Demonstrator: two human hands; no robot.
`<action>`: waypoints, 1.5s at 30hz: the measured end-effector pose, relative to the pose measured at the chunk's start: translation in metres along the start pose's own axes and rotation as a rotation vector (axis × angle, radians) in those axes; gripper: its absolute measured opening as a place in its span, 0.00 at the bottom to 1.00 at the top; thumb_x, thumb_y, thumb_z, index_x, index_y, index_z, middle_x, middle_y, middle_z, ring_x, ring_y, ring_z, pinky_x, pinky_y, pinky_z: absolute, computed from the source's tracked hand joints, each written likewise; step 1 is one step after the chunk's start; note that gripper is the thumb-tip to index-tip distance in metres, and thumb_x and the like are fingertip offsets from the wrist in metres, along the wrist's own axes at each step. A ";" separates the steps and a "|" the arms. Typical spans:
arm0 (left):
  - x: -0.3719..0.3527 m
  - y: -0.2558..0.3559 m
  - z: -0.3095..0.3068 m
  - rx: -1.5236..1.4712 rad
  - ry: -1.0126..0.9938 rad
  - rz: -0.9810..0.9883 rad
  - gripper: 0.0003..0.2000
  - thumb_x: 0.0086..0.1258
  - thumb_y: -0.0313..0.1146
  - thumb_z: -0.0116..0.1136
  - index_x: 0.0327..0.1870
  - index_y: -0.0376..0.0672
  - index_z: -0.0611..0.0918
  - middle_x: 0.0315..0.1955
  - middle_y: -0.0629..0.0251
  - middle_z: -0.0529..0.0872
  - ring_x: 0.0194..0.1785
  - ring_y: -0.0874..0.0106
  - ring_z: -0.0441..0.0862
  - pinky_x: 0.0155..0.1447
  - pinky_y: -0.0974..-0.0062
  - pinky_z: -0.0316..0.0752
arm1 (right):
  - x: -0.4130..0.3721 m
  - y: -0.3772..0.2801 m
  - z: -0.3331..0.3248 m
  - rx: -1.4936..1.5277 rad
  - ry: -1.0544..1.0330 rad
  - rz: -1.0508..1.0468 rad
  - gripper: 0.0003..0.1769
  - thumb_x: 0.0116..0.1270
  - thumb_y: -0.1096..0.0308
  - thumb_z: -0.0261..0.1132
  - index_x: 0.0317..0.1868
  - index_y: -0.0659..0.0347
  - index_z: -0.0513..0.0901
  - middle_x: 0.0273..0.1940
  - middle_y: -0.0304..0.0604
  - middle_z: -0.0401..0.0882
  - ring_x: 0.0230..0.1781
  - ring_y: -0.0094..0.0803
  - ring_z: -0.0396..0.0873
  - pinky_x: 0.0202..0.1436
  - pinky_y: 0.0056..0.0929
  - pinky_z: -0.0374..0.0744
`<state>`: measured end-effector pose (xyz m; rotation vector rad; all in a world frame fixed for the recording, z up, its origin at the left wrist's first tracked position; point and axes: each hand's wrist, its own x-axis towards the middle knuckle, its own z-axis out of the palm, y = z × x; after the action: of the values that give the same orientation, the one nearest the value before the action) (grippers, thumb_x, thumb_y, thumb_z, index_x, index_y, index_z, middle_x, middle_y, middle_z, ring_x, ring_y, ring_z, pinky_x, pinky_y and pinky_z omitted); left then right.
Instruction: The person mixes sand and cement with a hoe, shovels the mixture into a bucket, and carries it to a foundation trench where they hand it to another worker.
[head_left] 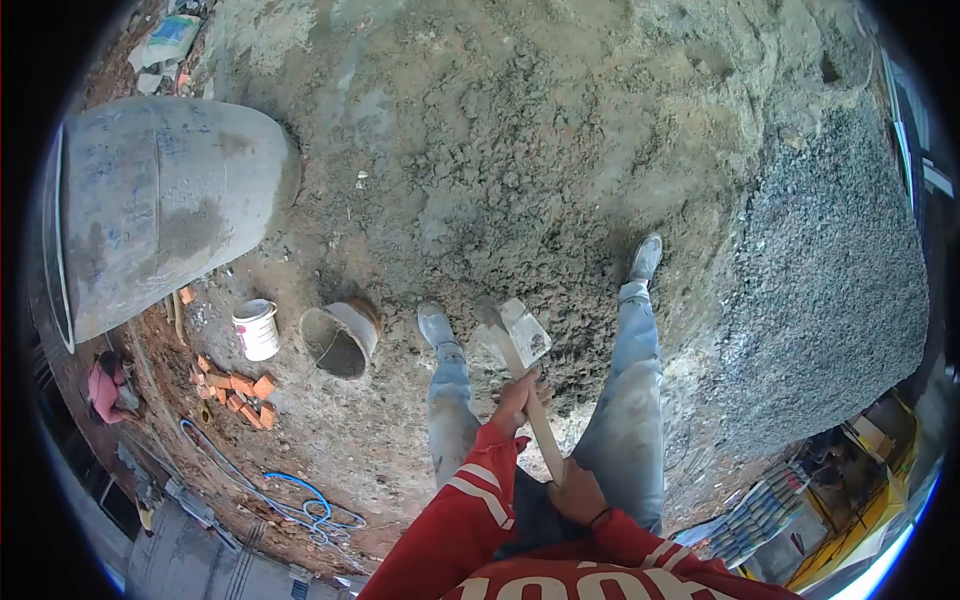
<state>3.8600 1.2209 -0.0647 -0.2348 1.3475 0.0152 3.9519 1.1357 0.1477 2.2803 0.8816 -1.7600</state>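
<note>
Hoe [514, 364] in left hand [514, 402], right hand [578, 492], blade [526, 331] perhaps on mortar [500, 180]

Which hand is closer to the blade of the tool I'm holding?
Left. The left hand grips the wooden handle a short way below the blade; the right hand holds the handle's other end, near the body.

The only lettering is white characters [590, 588] on the red shirt [470, 520], cut off and unreadable.
</note>
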 end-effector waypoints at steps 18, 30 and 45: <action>0.180 0.363 0.336 -0.062 0.060 0.957 0.04 0.64 0.24 0.55 0.35 0.33 0.74 0.21 0.66 0.74 0.19 0.75 0.72 0.21 0.75 0.70 | 0.391 0.016 -0.323 -0.168 0.393 -0.648 0.23 0.51 0.72 0.65 0.48 0.63 0.67 0.27 0.56 0.80 0.29 0.56 0.80 0.35 0.51 0.76; 0.316 0.329 0.254 0.651 0.674 1.045 0.14 0.57 0.29 0.62 0.38 0.28 0.74 0.19 0.54 0.81 0.21 0.67 0.82 0.24 0.68 0.77 | 0.464 -0.010 -0.201 -0.296 0.359 -0.320 0.23 0.53 0.71 0.65 0.48 0.63 0.67 0.30 0.58 0.82 0.35 0.57 0.82 0.40 0.50 0.80; 0.176 0.058 0.171 -0.125 -0.034 0.255 0.08 0.58 0.29 0.68 0.28 0.40 0.78 0.16 0.70 0.75 0.14 0.78 0.70 0.17 0.78 0.64 | 0.152 0.126 -0.060 -0.162 0.132 0.019 0.25 0.51 0.67 0.65 0.49 0.65 0.68 0.26 0.62 0.79 0.30 0.60 0.80 0.34 0.54 0.77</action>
<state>4.0555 1.2856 -0.2095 -0.1655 1.3368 0.3165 4.0904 1.1141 -0.0036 2.3115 0.9824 -1.4857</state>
